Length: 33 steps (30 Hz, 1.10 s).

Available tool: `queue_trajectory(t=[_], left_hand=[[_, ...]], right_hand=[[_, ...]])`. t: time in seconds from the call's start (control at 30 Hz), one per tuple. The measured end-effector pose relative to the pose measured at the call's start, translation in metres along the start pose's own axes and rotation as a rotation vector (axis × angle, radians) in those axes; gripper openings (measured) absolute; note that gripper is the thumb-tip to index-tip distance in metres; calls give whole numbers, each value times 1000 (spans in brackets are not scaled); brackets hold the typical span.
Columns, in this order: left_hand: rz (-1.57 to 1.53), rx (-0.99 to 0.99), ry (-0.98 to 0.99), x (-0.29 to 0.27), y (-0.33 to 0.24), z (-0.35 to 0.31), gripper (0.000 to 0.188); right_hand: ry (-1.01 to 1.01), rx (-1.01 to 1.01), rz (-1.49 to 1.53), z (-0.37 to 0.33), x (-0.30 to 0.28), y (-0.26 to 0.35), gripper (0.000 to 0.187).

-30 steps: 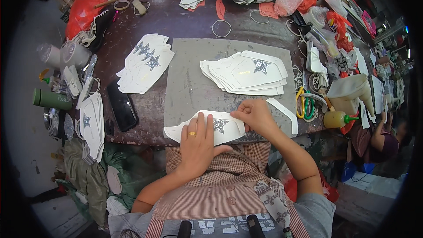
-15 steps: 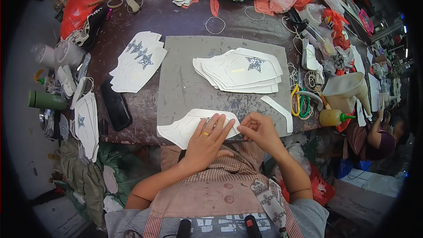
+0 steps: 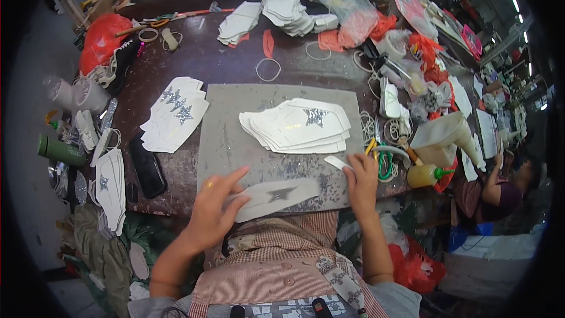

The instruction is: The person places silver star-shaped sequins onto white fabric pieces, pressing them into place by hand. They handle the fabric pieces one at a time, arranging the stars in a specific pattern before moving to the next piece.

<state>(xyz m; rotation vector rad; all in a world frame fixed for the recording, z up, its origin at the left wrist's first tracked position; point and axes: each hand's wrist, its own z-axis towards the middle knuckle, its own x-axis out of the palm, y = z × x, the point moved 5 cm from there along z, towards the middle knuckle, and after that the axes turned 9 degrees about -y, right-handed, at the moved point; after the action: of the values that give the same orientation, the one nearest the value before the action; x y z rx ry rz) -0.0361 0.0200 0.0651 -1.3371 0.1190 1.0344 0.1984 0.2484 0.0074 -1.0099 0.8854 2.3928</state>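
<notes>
My left hand [image 3: 213, 205] grips the left end of a white shoe-upper piece [image 3: 303, 193] with a glittery star, its thumb over the piece. That piece is smeared by motion, low over the near part of the grey board [image 3: 220, 141]. At the board's right side, my right hand [image 3: 363, 185] pinches a narrow white strip [image 3: 335, 161]; its fingers cover the strip's lower part. Beyond both hands lies a stack of similar white star pieces [image 3: 294, 126] on the board. More such pieces [image 3: 173, 115] lie fanned out to the left.
On the left are a black phone [image 3: 148, 168], a green bottle [image 3: 60, 150] and another stack of white pieces [image 3: 110, 191]. At the right lie green-handled scissors [image 3: 385, 165] and a yellow glue bottle [image 3: 424, 175]. A person [image 3: 509, 191] sits at the far right.
My left hand has moved left and lifted the star piece off its flat position. My right hand has left the piece and taken hold of the white strip. The view has shifted.
</notes>
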Motion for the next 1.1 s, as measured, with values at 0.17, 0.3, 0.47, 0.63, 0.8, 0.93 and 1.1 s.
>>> queue_trajectory(t=[0.17, 0.3, 0.47, 0.63, 0.8, 0.93, 1.1], left_hand=[[-186, 18, -87, 57, 5, 124, 58], [260, 186, -343, 63, 48, 129, 63], [614, -108, -292, -30, 145, 72, 78], [486, -40, -253, -62, 181, 39, 55], [316, 35, -653, -78, 157, 29, 18], [461, 492, -540, -55, 40, 0, 22], [387, 606, -111, 54, 4, -73, 33]], right_hand=[[-36, -119, -35, -11, 11, 9, 15], [-1, -159, 53, -10, 9, 15, 15], [226, -166, 99, -21, -14, 21, 19], [203, 421, 681, -1, -22, 41, 8], [418, 790, 1028, 0, 45, 52, 15], [297, 748, 978, -21, 64, 34, 16], [413, 810, 1044, -8, 66, 38, 15]])
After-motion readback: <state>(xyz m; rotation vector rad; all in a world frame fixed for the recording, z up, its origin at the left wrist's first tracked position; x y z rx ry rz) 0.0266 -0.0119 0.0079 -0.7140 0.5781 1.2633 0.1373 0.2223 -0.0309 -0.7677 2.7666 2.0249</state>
